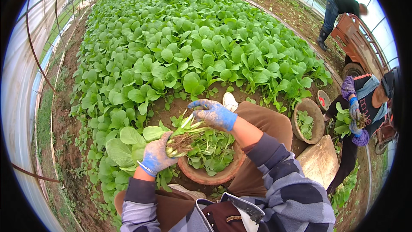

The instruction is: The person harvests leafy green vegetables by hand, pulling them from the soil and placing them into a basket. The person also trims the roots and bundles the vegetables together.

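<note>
My left hand (157, 155), in a soiled blue and grey glove, is closed around a bunch of leafy greens (128, 146). Their broad leaves point left, and the pale stems and soil-covered roots (181, 142) stick out to the right. My right hand (214, 114), gloved alike, is by the root end with its fingers curled around pale stalks (189, 122). Below both hands stands a round reddish-brown basin (212, 179) between my legs, holding loose green leaves (210, 152).
A dense bed of greens (193, 47) spreads ahead. At the right, a co-worker's gloved hands (355, 116) hold rooted greens, near a tan basin (317, 122) and a small bowl (323, 99). Farther back, a person (339, 10) bends at a rusty cart (356, 43). Plastic sheeting (25, 60) lines the left.
</note>
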`<state>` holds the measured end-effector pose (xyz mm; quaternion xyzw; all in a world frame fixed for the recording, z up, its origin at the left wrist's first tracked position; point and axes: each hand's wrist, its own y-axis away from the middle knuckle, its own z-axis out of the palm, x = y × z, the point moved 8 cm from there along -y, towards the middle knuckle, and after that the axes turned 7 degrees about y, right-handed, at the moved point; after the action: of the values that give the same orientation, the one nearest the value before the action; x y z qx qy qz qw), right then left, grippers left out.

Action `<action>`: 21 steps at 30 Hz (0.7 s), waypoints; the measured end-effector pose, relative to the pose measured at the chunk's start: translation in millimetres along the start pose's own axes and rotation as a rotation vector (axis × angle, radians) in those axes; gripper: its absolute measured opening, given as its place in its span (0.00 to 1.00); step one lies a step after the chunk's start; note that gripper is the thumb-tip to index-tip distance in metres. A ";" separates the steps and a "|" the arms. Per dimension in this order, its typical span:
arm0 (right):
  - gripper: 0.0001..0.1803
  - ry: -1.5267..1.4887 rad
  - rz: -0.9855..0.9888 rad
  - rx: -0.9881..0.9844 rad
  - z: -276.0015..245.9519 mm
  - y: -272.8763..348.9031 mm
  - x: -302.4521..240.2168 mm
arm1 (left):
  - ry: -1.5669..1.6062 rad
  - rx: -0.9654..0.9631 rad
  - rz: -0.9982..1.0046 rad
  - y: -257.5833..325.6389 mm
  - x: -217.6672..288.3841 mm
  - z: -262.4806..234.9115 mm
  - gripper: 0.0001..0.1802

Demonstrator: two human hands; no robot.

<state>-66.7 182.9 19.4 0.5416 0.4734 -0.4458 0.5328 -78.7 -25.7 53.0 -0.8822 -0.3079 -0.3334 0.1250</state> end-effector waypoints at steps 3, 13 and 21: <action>0.10 0.001 -0.085 0.293 -41.2 -5.7 -15.6 | 0.010 0.053 0.030 4.7 -2.8 -4.5 0.43; 0.33 0.372 0.139 -0.021 -1.3 0.1 8.4 | 0.023 -0.020 -0.007 2.1 -8.7 5.6 0.44; 0.30 0.340 0.031 0.156 -45.5 2.9 18.4 | 0.025 0.021 -0.002 4.8 -19.2 4.6 0.44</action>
<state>-62.0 229.1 3.3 0.6558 0.5122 -0.3751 0.4085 -84.7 -36.3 36.7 -0.8764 -0.3105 -0.3413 0.1377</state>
